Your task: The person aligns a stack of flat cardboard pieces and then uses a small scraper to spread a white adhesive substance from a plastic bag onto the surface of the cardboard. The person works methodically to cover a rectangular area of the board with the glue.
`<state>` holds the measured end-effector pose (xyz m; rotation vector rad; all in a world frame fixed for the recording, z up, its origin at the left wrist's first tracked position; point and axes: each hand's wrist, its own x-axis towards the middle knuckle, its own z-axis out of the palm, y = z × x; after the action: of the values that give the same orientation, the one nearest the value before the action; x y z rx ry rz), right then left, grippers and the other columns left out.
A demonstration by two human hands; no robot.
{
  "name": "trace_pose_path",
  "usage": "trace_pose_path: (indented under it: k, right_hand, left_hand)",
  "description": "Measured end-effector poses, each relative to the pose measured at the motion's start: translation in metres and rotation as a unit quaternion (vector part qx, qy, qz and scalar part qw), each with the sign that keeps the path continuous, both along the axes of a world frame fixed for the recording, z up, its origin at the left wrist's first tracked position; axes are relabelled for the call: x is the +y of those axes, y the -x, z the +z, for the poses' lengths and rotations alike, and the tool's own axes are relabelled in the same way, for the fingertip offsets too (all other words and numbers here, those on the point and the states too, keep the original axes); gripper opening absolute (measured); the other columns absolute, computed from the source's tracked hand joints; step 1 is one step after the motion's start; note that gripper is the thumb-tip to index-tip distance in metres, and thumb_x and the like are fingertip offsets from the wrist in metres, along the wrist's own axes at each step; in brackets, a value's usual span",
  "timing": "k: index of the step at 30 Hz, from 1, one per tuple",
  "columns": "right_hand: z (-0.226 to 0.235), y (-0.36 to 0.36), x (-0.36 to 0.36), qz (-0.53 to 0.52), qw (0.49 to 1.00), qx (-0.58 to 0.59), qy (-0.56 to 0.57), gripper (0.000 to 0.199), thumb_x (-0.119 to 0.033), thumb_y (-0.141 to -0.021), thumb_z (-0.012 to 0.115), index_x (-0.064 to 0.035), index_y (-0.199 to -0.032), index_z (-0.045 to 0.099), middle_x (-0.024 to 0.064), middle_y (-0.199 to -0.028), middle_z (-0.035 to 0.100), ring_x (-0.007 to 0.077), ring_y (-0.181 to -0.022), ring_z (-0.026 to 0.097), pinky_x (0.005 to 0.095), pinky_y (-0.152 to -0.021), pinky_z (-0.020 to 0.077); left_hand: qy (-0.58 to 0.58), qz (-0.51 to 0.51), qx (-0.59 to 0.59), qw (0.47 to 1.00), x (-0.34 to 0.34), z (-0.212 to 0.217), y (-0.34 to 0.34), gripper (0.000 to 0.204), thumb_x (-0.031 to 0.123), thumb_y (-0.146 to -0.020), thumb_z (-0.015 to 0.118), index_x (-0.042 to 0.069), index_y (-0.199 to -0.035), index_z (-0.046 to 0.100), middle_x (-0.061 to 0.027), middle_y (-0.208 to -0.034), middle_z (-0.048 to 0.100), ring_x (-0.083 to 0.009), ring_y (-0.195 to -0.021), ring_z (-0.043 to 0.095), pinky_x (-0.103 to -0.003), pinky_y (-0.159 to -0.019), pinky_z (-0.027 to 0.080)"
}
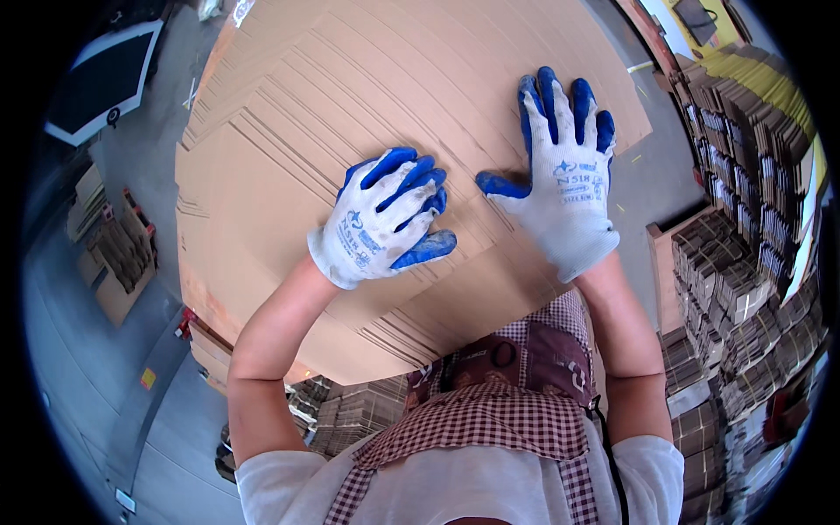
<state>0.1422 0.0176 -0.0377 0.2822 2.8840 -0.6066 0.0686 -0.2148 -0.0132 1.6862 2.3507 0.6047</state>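
Fanned, overlapping sheets of brown cardboard (pixel 262 162) spread before me, their edges forming parallel steps. My left hand (pixel 385 214), in a white knit glove with blue-coated fingers, rests on the middle of the sheets. Its fingers are bent and slightly parted, with the thumb out to the side; nothing shows in its grasp. Farther to the right, my right hand (pixel 564 171) lies on the cardboard in a matching glove. Its fingers are stretched and spread, thumb pointing left. What lies under both palms is hidden.
Tied bundles of folded cardboard (pixel 722 254) are stacked along the right. More bundles (pixel 359 416) stand below the sheets' near edge, beside my checked apron (pixel 490 420). At far left are cardboard pieces (pixel 118 254) on the floor and a dark panel with a white frame (pixel 105 83).
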Motion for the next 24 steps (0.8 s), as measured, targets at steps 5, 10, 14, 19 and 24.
trace_pose_path:
  k: [5,10,14,19,24]
  right_hand:
    - [0.008,0.007,-0.005,0.003,0.997,-0.049,-0.058,0.107,-0.049,-0.074,0.083,-0.0116,-0.160,0.030,0.0114,-0.167,0.025,0.0426,-0.152,0.022,0.0606,-0.122,0.0187]
    - [0.014,0.013,-0.008,0.005,0.993,-0.100,-0.063,0.102,-0.054,-0.083,0.076,-0.0133,-0.162,0.026,0.0108,-0.169,0.022,0.0392,-0.155,0.017,0.0640,-0.122,0.0160]
    - [0.017,0.015,-0.009,0.002,0.992,-0.108,-0.057,0.102,-0.054,-0.083,0.076,-0.0140,-0.162,0.025,0.0100,-0.169,0.020,0.0377,-0.156,0.016,0.0624,-0.123,0.0161]
    - [0.014,0.013,-0.008,0.003,0.993,-0.104,-0.054,0.102,-0.055,-0.083,0.075,-0.0146,-0.162,0.026,0.0090,-0.170,0.019,0.0369,-0.156,0.016,0.0616,-0.123,0.0156]
    - [0.015,0.013,-0.008,0.003,0.993,-0.108,-0.055,0.101,-0.055,-0.083,0.076,-0.0156,-0.162,0.026,0.0079,-0.170,0.018,0.0366,-0.156,0.015,0.0612,-0.123,0.0147]
  left_hand:
    - [-0.030,-0.008,-0.008,0.999,-0.003,-0.001,0.001,0.041,0.033,-0.074,0.081,0.008,-0.104,0.069,-0.0119,-0.123,0.067,-0.0353,-0.117,0.063,-0.052,-0.099,0.049]
    - [0.020,0.040,0.010,0.999,0.020,0.014,0.012,0.042,0.028,-0.082,0.076,0.010,-0.119,0.071,-0.0104,-0.126,0.065,-0.0333,-0.126,0.058,-0.057,-0.113,0.038]
    - [0.072,0.022,0.082,0.994,0.025,0.006,0.025,0.041,0.024,-0.085,0.073,0.012,-0.123,0.071,-0.0090,-0.120,0.065,-0.0310,-0.123,0.058,-0.059,-0.116,0.034]
    - [0.100,-0.016,0.083,0.991,0.035,0.014,0.032,0.035,0.024,-0.084,0.073,0.012,-0.116,0.072,-0.0071,-0.113,0.066,-0.0262,-0.109,0.061,-0.058,-0.116,0.035]
    - [0.082,-0.036,0.044,0.995,0.041,0.010,0.043,0.031,0.027,-0.084,0.074,0.011,-0.110,0.073,-0.0060,-0.102,0.067,-0.0248,-0.102,0.063,-0.054,-0.117,0.035]
